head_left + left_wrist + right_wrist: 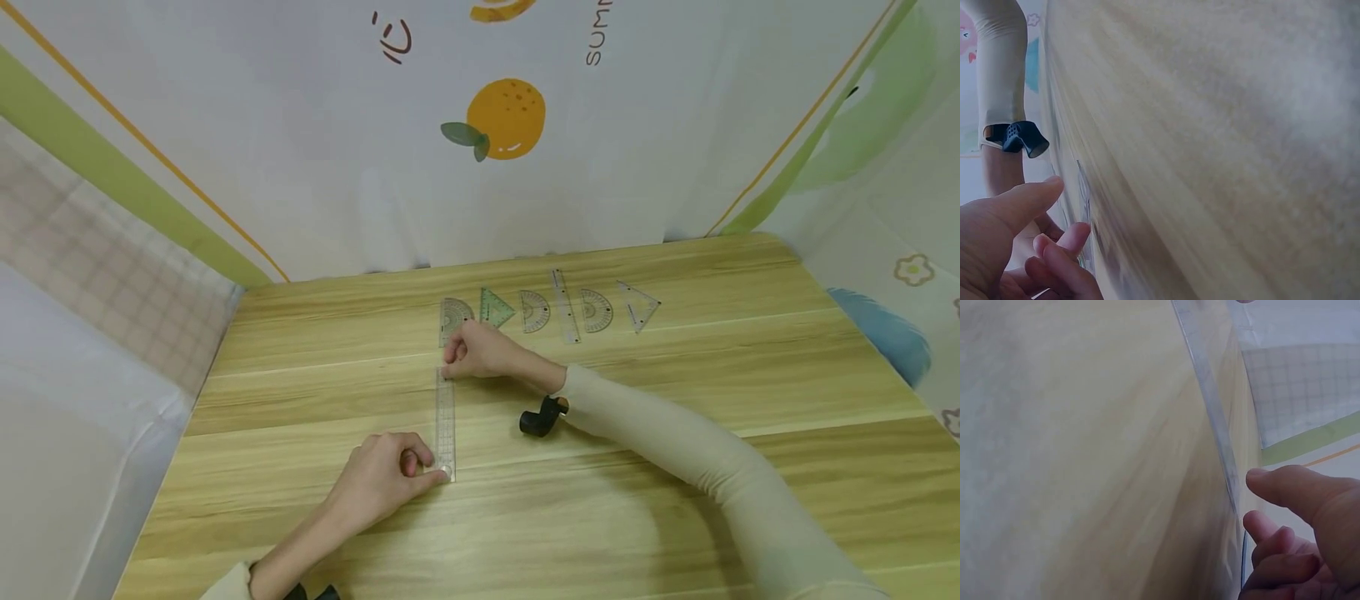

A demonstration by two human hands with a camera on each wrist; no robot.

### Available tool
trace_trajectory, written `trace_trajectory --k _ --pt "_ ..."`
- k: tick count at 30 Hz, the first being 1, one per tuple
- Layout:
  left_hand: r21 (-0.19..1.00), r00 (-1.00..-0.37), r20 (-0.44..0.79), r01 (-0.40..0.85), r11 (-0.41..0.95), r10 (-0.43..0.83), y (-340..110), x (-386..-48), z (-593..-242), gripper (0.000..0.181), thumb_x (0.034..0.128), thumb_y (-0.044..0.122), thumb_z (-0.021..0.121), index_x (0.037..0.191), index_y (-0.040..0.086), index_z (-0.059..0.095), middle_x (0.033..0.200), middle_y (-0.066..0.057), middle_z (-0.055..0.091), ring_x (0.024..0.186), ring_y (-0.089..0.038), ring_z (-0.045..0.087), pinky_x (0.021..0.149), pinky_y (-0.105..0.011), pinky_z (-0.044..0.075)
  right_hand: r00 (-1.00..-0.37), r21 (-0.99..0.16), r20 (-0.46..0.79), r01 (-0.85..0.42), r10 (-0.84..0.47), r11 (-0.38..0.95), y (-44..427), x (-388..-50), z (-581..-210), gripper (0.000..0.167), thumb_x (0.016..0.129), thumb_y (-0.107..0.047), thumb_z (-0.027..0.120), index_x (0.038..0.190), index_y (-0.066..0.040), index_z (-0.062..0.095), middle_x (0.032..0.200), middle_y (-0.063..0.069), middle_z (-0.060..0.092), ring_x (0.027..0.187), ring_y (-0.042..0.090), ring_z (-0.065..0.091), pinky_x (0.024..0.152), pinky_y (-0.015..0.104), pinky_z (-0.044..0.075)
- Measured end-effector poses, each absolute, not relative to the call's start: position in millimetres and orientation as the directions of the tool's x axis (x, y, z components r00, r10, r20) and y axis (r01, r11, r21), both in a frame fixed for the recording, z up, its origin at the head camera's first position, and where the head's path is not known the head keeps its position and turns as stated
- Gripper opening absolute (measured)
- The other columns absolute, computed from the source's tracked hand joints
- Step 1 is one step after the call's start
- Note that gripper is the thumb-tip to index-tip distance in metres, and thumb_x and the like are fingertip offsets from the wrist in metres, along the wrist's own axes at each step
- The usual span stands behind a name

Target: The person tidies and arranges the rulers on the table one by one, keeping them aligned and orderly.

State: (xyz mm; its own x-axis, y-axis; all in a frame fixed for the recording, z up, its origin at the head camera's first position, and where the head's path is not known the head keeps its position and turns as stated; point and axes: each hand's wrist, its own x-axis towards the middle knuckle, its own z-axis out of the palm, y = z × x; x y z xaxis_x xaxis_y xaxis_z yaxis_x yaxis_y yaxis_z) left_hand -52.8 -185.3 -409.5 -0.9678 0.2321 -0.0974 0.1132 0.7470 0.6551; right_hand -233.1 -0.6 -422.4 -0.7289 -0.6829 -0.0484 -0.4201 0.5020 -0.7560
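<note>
A clear plastic ruler [446, 425] lies lengthwise between my two hands on the wooden table. At its near end is my left hand [382, 473], the thumb extended to touch the corner and the other fingers bent. My right hand [483, 350] is at the far end, its thumb touching or almost touching the ruler there. In the right wrist view the thumb and index finger stand apart beside the end of the ruler [1210, 406]. The left wrist view likewise shows a gap between thumb [1029, 201] and fingers. A clear protractor [454, 312] is partly hidden behind the right hand.
Along the back of the table [300, 333] runs a row: a green set square [495, 309], a protractor [535, 312], another ruler [566, 307], a further protractor [597, 312] and a clear set square [639, 307]. Behind hangs a printed curtain [322, 167].
</note>
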Motion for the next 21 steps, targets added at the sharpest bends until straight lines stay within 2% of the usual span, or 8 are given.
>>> trace_trajectory --k 10,21 --pt "0.660 -0.969 -0.084 0.120 0.741 0.231 -185 -59 -405 0.018 0.0816 0.022 0.088 0.085 0.014 0.072 0.063 0.009 0.053 0.052 -0.005 0.043 0.046 -0.022 0.037 -0.684 -0.806 -0.016 -0.423 -0.730 0.414 15 -240 -422 0.022 0.085 -0.017 0.085 0.094 -0.006 0.069 0.078 0.000 0.064 0.070 0.013 0.057 0.065 0.025 0.047" --pt "0.647 -0.969 -0.067 0.139 0.750 0.238 -184 -65 -400 0.020 0.0823 0.022 0.087 0.089 0.010 0.073 0.062 0.009 0.053 0.048 -0.003 0.038 0.044 -0.021 0.033 -0.688 -0.816 -0.015 -0.411 -0.725 0.407 31 -247 -418 0.021 0.086 -0.014 0.083 0.098 -0.004 0.070 0.080 0.002 0.062 0.071 0.014 0.055 0.064 0.026 0.046"
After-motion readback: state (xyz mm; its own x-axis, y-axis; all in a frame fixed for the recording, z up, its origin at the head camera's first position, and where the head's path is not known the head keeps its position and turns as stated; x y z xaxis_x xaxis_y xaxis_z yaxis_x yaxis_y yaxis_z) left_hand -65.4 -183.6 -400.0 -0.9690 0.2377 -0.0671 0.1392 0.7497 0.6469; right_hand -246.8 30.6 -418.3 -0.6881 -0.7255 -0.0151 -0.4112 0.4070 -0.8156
